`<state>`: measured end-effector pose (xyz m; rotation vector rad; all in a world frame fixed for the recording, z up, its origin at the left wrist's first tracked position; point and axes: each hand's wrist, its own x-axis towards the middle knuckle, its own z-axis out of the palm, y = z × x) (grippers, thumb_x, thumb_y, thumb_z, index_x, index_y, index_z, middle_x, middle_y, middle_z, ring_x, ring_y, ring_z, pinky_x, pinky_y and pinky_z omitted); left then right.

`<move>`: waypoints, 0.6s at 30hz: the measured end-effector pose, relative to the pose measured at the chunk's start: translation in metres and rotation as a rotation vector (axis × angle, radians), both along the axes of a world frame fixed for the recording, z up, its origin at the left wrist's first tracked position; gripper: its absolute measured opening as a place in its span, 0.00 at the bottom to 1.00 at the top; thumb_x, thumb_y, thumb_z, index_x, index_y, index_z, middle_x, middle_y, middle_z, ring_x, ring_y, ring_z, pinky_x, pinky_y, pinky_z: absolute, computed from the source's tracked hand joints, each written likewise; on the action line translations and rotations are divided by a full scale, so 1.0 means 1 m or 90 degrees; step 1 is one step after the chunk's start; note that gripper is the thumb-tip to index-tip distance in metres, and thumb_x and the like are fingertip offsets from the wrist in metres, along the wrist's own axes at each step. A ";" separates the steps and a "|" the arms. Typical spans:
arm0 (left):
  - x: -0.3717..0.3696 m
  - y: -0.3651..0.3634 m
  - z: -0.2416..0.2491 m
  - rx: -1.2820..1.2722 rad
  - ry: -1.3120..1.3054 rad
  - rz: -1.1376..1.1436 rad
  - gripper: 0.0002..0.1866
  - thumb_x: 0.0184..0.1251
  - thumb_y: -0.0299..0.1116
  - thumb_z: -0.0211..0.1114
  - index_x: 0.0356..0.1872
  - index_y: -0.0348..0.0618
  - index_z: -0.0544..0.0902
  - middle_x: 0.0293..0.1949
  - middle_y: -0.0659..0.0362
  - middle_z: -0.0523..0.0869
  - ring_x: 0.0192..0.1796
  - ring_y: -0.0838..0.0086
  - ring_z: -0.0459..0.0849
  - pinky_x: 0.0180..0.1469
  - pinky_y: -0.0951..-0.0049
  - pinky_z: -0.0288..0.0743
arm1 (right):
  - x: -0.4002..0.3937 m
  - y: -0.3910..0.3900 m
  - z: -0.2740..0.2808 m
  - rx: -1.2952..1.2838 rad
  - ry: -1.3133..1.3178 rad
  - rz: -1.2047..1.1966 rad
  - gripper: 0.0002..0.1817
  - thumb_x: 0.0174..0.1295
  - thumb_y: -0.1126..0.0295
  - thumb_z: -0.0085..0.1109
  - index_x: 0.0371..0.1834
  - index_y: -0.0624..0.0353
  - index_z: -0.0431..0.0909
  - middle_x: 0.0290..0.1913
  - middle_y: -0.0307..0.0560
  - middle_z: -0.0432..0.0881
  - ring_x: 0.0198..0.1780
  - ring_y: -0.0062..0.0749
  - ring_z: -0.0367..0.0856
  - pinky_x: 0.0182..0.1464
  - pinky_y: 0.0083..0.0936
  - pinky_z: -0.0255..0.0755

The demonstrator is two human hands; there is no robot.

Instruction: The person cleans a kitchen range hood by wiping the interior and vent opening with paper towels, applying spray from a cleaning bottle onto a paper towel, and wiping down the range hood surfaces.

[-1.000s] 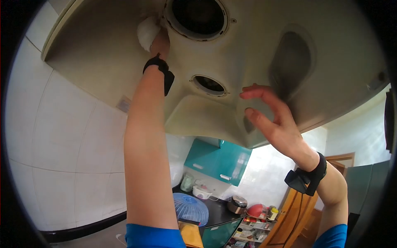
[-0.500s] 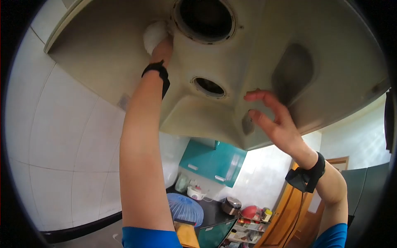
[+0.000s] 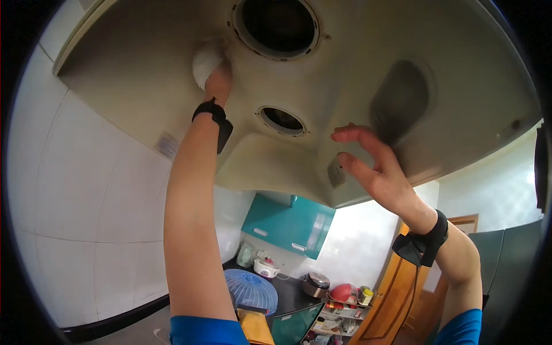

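The kitchen has white tiled walls [image 3: 86,190], and over the person's head hangs a big cream hood [image 3: 144,86], seen from below. In its underside there are two round holes, a large opening [image 3: 279,26] near the top and a small opening [image 3: 280,121] lower down, and a dark oval patch [image 3: 399,100] to the right. Far below stand a teal cabinet [image 3: 287,224] and a dark desk [image 3: 293,293] with a blue mesh cover [image 3: 250,290] and some pots.

The left hand [image 3: 218,80] is raised high. Its fingers are closed on a white cloth [image 3: 206,60] and press it against the hood, just beside the left rim of the large opening. The right hand [image 3: 374,167] is held up under the sloped front part of the hood, near the dark patch. Its fingers are spread and slightly bent and hold nothing; I cannot tell if the tips touch the metal.

I judge that the step in hand is wiping the hood around the large opening. The next stroke calls for firm pressure and for following the round rim, so that the cloth does not slip into the hole. To the left the flat panel gives free room up to the hood's edge by the wall; to the right the rim stands close.
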<state>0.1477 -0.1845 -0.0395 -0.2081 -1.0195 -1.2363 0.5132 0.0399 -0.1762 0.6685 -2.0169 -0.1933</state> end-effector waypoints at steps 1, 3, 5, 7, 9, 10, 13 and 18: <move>-0.036 0.013 0.013 0.100 0.159 0.102 0.22 0.80 0.41 0.48 0.64 0.41 0.77 0.60 0.47 0.82 0.60 0.54 0.81 0.63 0.64 0.72 | 0.000 0.003 0.000 -0.006 -0.003 -0.002 0.18 0.66 0.68 0.59 0.58 0.60 0.75 0.57 0.48 0.77 0.57 0.31 0.76 0.50 0.25 0.72; -0.071 0.023 0.046 0.198 0.318 0.202 0.23 0.80 0.41 0.49 0.67 0.41 0.75 0.62 0.49 0.82 0.62 0.57 0.80 0.65 0.65 0.70 | -0.006 0.005 0.003 0.091 0.040 -0.011 0.18 0.66 0.68 0.59 0.58 0.60 0.75 0.56 0.49 0.77 0.57 0.32 0.76 0.50 0.25 0.72; -0.082 0.029 0.075 0.252 0.390 0.035 0.25 0.79 0.44 0.53 0.69 0.40 0.74 0.66 0.47 0.78 0.67 0.61 0.75 0.67 0.63 0.68 | -0.007 0.004 0.003 0.058 0.022 -0.009 0.18 0.66 0.68 0.59 0.58 0.60 0.75 0.57 0.48 0.77 0.56 0.32 0.76 0.49 0.24 0.72; 0.014 0.037 0.021 0.252 0.370 -0.203 0.25 0.79 0.43 0.53 0.67 0.39 0.75 0.63 0.47 0.80 0.65 0.60 0.77 0.65 0.64 0.69 | -0.008 0.001 0.002 0.032 0.006 -0.009 0.18 0.66 0.67 0.59 0.58 0.60 0.76 0.57 0.48 0.77 0.56 0.32 0.76 0.49 0.24 0.72; 0.061 0.052 0.005 0.307 0.400 -0.347 0.24 0.78 0.42 0.54 0.66 0.37 0.76 0.61 0.47 0.82 0.62 0.59 0.80 0.63 0.65 0.71 | -0.007 0.002 -0.001 0.011 0.010 -0.034 0.18 0.66 0.66 0.59 0.57 0.60 0.76 0.56 0.48 0.77 0.54 0.31 0.76 0.47 0.23 0.72; 0.055 0.063 0.019 0.350 0.448 -0.374 0.23 0.78 0.42 0.54 0.65 0.37 0.77 0.59 0.47 0.83 0.60 0.59 0.81 0.62 0.65 0.71 | -0.007 0.005 0.001 0.012 0.013 -0.042 0.18 0.66 0.66 0.59 0.57 0.60 0.76 0.56 0.48 0.77 0.54 0.31 0.76 0.47 0.23 0.72; 0.030 0.095 0.046 0.413 0.525 -0.429 0.23 0.77 0.41 0.55 0.64 0.36 0.78 0.57 0.49 0.85 0.57 0.59 0.82 0.59 0.66 0.72 | -0.008 0.009 0.004 0.050 0.026 -0.026 0.18 0.66 0.65 0.59 0.57 0.59 0.76 0.56 0.47 0.77 0.53 0.29 0.76 0.46 0.24 0.72; 0.025 0.095 0.046 0.337 0.452 -0.399 0.24 0.77 0.42 0.56 0.66 0.36 0.76 0.59 0.52 0.83 0.60 0.64 0.80 0.60 0.68 0.71 | -0.006 -0.002 0.001 0.003 0.011 -0.040 0.19 0.66 0.65 0.59 0.57 0.60 0.76 0.56 0.48 0.78 0.54 0.30 0.76 0.48 0.23 0.71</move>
